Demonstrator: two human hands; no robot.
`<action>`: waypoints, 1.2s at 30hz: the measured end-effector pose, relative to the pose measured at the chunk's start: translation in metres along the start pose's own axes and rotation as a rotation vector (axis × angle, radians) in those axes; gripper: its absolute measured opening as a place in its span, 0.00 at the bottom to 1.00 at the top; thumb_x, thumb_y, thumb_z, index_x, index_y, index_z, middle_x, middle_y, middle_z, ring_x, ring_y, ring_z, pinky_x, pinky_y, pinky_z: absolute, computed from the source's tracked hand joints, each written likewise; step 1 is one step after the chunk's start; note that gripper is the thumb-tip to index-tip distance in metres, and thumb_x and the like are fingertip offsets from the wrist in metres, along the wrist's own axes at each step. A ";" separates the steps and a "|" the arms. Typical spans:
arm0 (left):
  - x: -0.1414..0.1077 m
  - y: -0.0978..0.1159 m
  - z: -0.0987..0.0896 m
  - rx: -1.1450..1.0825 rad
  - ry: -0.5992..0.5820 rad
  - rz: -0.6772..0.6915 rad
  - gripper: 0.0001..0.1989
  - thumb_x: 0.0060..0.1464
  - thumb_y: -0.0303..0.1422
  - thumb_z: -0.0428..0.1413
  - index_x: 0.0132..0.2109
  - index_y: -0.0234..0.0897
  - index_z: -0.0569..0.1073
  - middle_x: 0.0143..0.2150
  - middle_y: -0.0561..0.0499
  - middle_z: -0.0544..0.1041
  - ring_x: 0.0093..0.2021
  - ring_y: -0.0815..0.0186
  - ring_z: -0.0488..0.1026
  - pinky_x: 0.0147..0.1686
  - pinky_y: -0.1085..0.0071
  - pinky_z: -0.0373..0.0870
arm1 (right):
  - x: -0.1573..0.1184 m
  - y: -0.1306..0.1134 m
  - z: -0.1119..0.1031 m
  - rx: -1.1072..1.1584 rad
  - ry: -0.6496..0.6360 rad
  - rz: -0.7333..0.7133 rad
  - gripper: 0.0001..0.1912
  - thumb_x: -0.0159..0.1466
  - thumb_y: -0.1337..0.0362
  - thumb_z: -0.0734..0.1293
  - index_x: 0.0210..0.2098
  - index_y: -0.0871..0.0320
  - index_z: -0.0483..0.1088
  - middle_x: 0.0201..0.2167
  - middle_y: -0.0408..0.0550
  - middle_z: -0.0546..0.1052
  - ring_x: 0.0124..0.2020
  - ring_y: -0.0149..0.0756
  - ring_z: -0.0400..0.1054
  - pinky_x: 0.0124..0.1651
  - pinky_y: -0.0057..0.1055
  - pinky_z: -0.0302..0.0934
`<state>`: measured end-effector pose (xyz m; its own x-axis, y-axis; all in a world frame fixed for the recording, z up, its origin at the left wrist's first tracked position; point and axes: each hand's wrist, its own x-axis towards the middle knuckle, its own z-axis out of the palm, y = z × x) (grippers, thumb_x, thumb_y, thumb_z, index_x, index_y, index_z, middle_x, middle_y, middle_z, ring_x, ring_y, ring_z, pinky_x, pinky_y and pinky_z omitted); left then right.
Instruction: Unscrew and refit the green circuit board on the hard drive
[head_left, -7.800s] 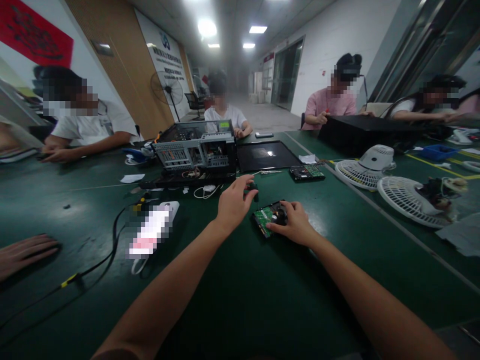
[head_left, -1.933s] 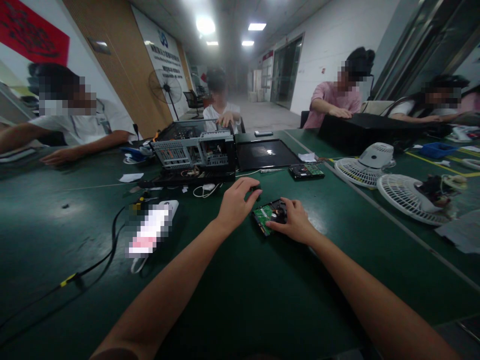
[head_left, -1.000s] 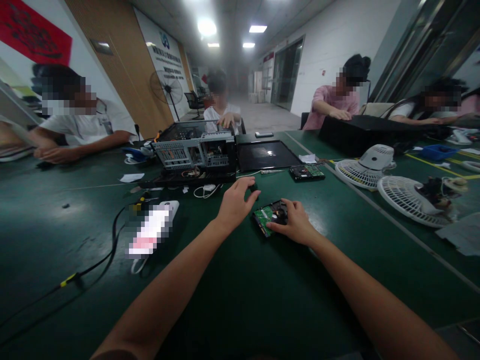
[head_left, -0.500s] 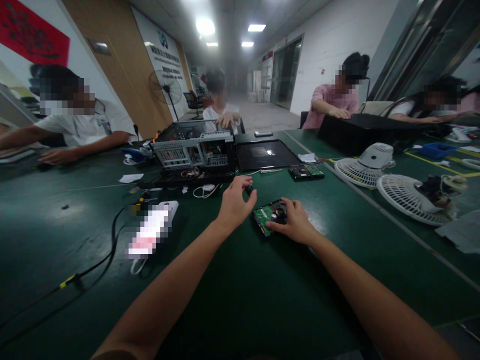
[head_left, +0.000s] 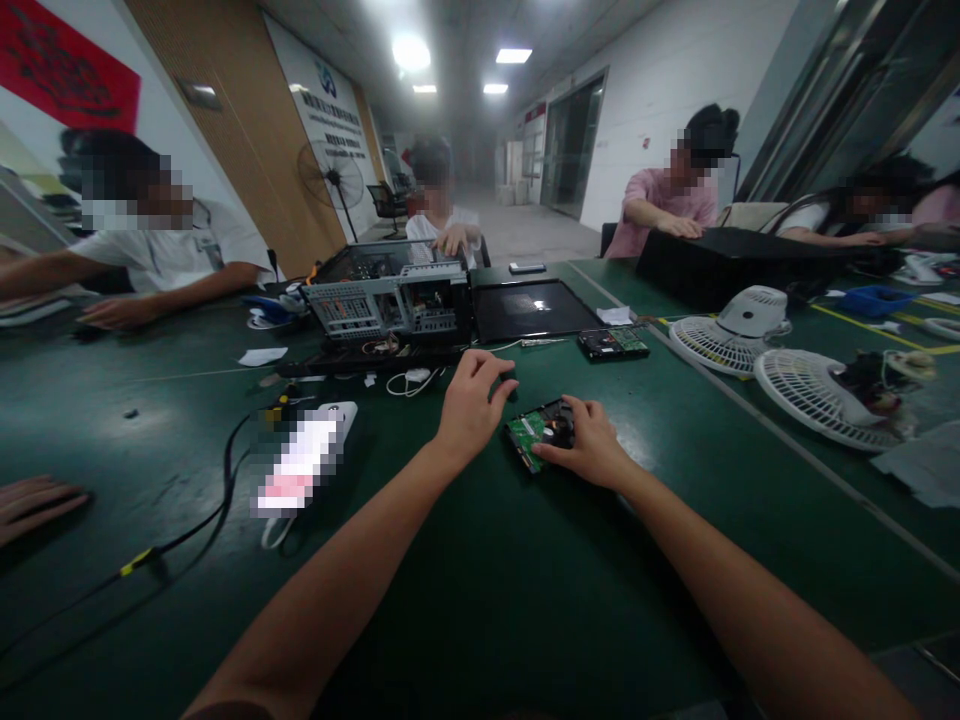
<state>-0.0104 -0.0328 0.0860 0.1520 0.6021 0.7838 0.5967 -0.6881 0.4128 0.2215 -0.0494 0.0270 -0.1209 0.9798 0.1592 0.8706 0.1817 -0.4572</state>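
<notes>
My right hand (head_left: pixel 592 445) grips a hard drive (head_left: pixel 525 424) that lies on the green table, its green circuit board facing up. The thumb rests on the near edge and the fingers curl over the far right corner, hiding that side. Left of the drive and slightly above it, my left hand (head_left: pixel 474 400) hovers with thumb and forefinger apart, and I see nothing between them. A second hard drive (head_left: pixel 613 344) lies farther back to the right.
An opened computer case (head_left: pixel 386 305) and a flat black panel (head_left: pixel 532 308) stand at the back. To the left are a phone (head_left: pixel 304 460) and a black cable (head_left: pixel 225 490). White fan parts (head_left: pixel 727 330) lie right. Another person's hand (head_left: pixel 37 505) rests at the left edge. Several people sit around.
My left thumb and forefinger have spread wider apart. Another person's hand has come into view at the left edge. My right hand and the hard drive have stayed put.
</notes>
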 end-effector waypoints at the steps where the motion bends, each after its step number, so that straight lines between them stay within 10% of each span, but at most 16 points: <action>1: 0.000 0.000 0.000 -0.005 -0.004 0.008 0.13 0.61 0.25 0.60 0.51 0.42 0.74 0.48 0.48 0.71 0.47 0.61 0.73 0.48 0.60 0.76 | 0.000 0.000 0.000 -0.001 0.001 0.000 0.53 0.53 0.34 0.71 0.69 0.53 0.55 0.60 0.62 0.63 0.61 0.59 0.62 0.61 0.52 0.58; 36: 0.000 0.002 0.001 -0.018 -0.029 0.049 0.16 0.64 0.24 0.56 0.56 0.42 0.72 0.53 0.47 0.76 0.53 0.60 0.75 0.55 0.57 0.75 | -0.002 -0.006 -0.005 -0.002 -0.009 0.000 0.52 0.54 0.37 0.71 0.69 0.56 0.56 0.59 0.63 0.64 0.61 0.59 0.62 0.61 0.51 0.59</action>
<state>-0.0079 -0.0334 0.0865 0.2038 0.5785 0.7898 0.5739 -0.7242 0.3824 0.2192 -0.0526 0.0340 -0.1255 0.9805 0.1514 0.8714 0.1819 -0.4555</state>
